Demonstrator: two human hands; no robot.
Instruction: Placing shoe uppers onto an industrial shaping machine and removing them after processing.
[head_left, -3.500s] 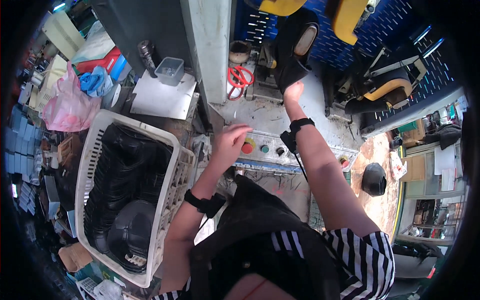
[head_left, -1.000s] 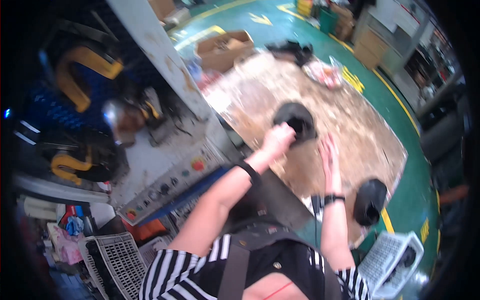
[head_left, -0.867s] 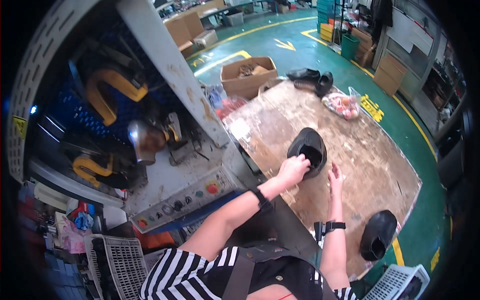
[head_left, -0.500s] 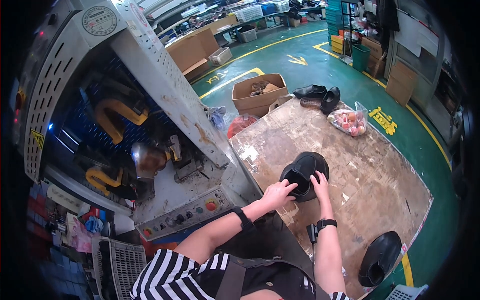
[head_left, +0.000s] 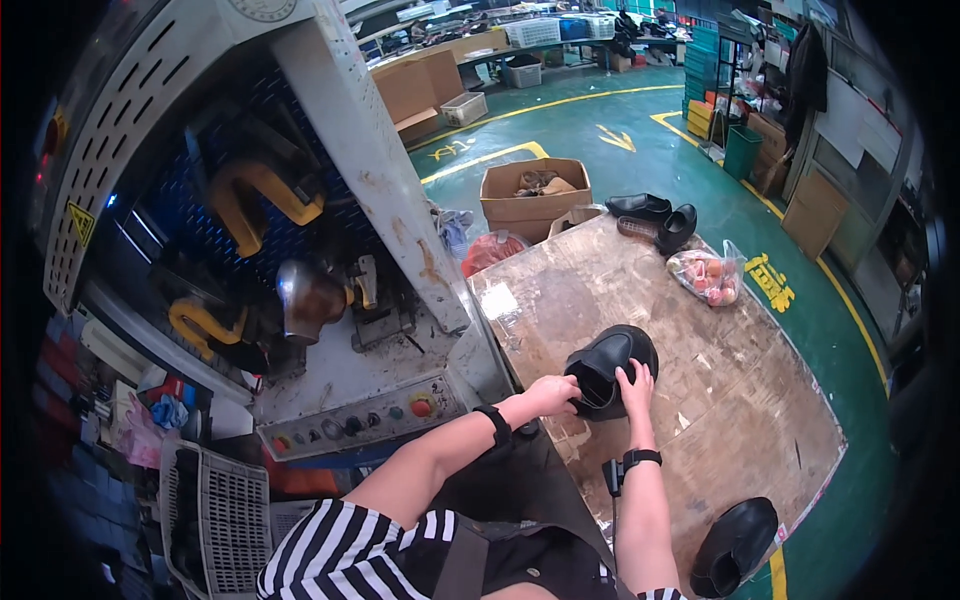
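Observation:
A black slip-on shoe (head_left: 607, 356) rests on the worn table, its opening toward me. At the left rear edge of that opening, my left hand (head_left: 553, 396) pinches the rim with closed fingers. My right hand (head_left: 636, 390) grips the shoe's right side, its fingertips over the collar. Close behind the shoe is another rounded black form (head_left: 645, 346), partly hidden, which looks like a second shoe. A separate black shoe (head_left: 735, 545) lies at the table's near right corner.
Left of the table (head_left: 540, 290) stands a press machine with a control panel (head_left: 365, 420) and yellow clamps (head_left: 262, 205). Black shoes (head_left: 655, 215) and a bag of fruit (head_left: 712, 274) lie at the table's far end. Beyond is a cardboard box (head_left: 535, 205); a grey crate (head_left: 235, 530) stands lower left.
My left hand has drawn its fingers in from inside the opening to the shoe's rear rim. The shoe has turned slightly. The whole view has shifted a little.

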